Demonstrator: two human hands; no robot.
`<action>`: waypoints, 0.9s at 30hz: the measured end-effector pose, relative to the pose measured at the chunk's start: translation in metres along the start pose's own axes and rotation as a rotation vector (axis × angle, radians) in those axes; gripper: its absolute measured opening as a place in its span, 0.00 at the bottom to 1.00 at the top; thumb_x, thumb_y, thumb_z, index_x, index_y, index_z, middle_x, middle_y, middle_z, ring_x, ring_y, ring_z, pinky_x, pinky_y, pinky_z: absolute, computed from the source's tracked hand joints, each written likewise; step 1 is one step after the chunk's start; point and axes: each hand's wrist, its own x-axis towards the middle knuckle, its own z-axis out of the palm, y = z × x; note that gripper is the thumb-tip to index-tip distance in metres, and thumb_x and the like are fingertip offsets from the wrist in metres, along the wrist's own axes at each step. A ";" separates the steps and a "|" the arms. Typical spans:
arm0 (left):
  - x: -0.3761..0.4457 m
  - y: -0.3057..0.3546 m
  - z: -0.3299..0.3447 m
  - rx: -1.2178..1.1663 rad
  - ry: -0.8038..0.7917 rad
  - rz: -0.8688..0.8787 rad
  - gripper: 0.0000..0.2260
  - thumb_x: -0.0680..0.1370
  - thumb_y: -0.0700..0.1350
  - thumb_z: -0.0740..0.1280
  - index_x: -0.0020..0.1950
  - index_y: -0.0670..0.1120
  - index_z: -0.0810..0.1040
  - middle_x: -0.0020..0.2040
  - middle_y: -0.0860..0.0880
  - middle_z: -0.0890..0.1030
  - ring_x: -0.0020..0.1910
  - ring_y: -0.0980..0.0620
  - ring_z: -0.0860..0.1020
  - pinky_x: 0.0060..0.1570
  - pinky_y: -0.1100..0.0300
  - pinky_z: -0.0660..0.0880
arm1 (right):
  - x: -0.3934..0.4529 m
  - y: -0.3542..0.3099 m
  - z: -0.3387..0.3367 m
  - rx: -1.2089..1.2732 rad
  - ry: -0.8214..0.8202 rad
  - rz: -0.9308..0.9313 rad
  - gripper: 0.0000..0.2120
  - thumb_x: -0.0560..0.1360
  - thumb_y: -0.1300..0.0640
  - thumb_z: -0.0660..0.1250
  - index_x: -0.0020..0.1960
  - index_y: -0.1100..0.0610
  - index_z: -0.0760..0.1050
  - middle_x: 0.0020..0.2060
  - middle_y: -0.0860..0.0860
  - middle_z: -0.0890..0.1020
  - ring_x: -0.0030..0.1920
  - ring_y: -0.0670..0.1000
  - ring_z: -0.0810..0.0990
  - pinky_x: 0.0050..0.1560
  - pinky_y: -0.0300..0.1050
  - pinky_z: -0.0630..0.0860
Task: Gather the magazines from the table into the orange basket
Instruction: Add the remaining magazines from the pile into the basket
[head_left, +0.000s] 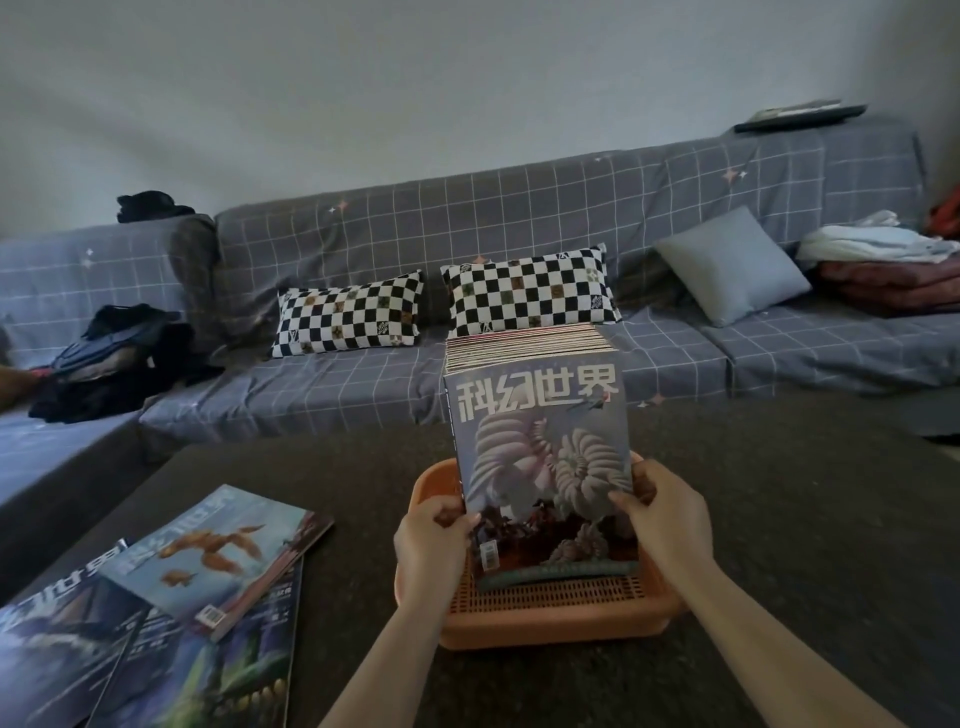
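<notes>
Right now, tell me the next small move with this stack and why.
Probably let go and reach left: both hands hold the magazine stack upright in the orange basket, while loose magazines lie on the table.

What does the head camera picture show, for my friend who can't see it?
Two hands, left hand and right hand, hold a thick stack of magazines upright in an orange basket on a dark table. More loose magazines lie at the left, and a grey checked sofa stands behind.
</notes>
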 end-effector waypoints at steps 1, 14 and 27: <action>0.000 0.000 0.000 0.014 0.005 0.006 0.05 0.73 0.44 0.73 0.43 0.54 0.80 0.41 0.56 0.82 0.40 0.57 0.81 0.44 0.56 0.81 | 0.000 0.000 0.001 -0.022 0.011 -0.007 0.17 0.71 0.53 0.72 0.59 0.52 0.76 0.45 0.48 0.83 0.43 0.47 0.79 0.39 0.40 0.72; -0.005 0.006 0.000 0.013 0.031 0.058 0.09 0.73 0.41 0.74 0.41 0.52 0.76 0.41 0.54 0.80 0.41 0.57 0.79 0.40 0.62 0.76 | 0.000 0.005 0.010 -0.126 0.031 -0.013 0.20 0.70 0.54 0.72 0.60 0.54 0.72 0.44 0.50 0.81 0.39 0.46 0.76 0.35 0.39 0.70; -0.003 0.004 0.002 -0.023 0.057 0.064 0.05 0.75 0.45 0.72 0.43 0.54 0.78 0.44 0.55 0.81 0.42 0.57 0.80 0.42 0.60 0.79 | 0.005 0.008 0.011 -0.054 -0.006 -0.118 0.21 0.75 0.50 0.65 0.67 0.49 0.69 0.38 0.44 0.79 0.31 0.38 0.72 0.29 0.30 0.66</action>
